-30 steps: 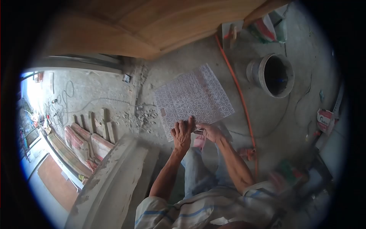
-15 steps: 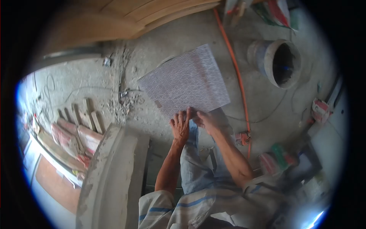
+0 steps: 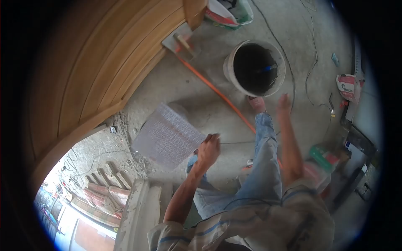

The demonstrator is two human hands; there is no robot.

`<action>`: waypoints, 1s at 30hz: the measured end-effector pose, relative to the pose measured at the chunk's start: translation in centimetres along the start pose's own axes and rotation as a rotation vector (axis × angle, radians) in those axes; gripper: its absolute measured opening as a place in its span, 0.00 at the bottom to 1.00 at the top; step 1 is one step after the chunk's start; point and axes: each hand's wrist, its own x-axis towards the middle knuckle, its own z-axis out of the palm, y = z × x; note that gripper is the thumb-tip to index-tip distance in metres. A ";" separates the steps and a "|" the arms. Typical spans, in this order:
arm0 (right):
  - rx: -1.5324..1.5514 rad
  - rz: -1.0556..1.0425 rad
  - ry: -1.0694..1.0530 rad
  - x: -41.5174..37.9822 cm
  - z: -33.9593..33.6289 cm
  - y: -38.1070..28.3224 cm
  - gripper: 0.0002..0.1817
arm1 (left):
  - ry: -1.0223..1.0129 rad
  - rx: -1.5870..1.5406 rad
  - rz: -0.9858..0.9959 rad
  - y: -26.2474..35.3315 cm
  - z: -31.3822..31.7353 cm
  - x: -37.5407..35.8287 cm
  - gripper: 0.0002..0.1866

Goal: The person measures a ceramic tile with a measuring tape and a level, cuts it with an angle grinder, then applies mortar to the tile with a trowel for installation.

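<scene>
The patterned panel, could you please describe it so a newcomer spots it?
Start at the large wooden boards filling the upper left. Just below and right of them, the person's left hand holds a flat, four-sided patterned panel. Its finely mottled face and straight edges set it apart from the round bucket.

Right hand [image 3: 284, 104] now off the patterned tile [image 3: 167, 137] and near the bucket [image 3: 229, 70]

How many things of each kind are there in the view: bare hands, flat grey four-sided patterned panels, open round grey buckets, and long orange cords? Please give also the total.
Bare hands: 2 (left hand, right hand)
Flat grey four-sided patterned panel: 1
Open round grey bucket: 1
Long orange cord: 1
Total: 5
</scene>
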 end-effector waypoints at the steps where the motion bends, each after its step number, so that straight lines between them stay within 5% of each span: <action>1: -0.020 -0.114 0.019 2.2 -0.5 -3.3 0.33 | 0.102 -0.139 0.054 2.9 1.9 4.0 0.08; 3: -0.114 -0.125 -0.020 6.1 0.2 -9.4 0.35 | -0.076 -0.496 -0.328 8.3 5.7 11.9 0.07; 5: -0.198 -0.150 -0.063 11.8 2.3 -13.2 0.37 | -0.008 -0.814 -0.568 10.3 12.2 20.8 0.08; 7: -0.362 -0.399 -0.297 16.7 3.0 -13.5 0.38 | 0.011 -1.254 -0.886 11.4 17.8 29.2 0.09; 11: -0.540 -0.536 -0.633 21.1 5.9 -15.6 0.34 | 0.090 -0.511 -0.960 7.9 30.3 40.0 0.14; 14: -0.486 -0.579 -0.735 21.6 7.6 -14.6 0.34 | 0.249 -0.834 -1.073 7.4 33.3 42.0 0.21; 17: -0.290 -0.580 -0.750 21.9 8.6 -11.9 0.33 | 0.238 -1.094 -0.993 -0.1 39.7 43.2 0.19; 23: -0.259 -0.786 -0.641 17.2 8.4 -10.5 0.32 | 0.127 -1.288 -0.978 4.8 27.6 36.3 0.06; 24: -0.232 -0.831 -0.606 15.6 8.4 -10.5 0.31 | -0.038 -1.245 -0.953 2.5 25.8 33.5 0.06; 25: -0.236 -0.847 -0.605 14.5 8.1 -10.3 0.31 | -0.204 -1.199 -0.914 0.5 24.4 31.1 0.06; 28: -0.234 -0.967 -0.622 12.1 7.9 -9.1 0.30 | -0.112 -1.261 -0.865 1.8 20.6 25.9 0.07; 30: -0.282 -0.979 -0.625 10.7 8.3 -9.0 0.30 | -0.201 -1.009 -0.907 1.1 19.3 23.3 0.12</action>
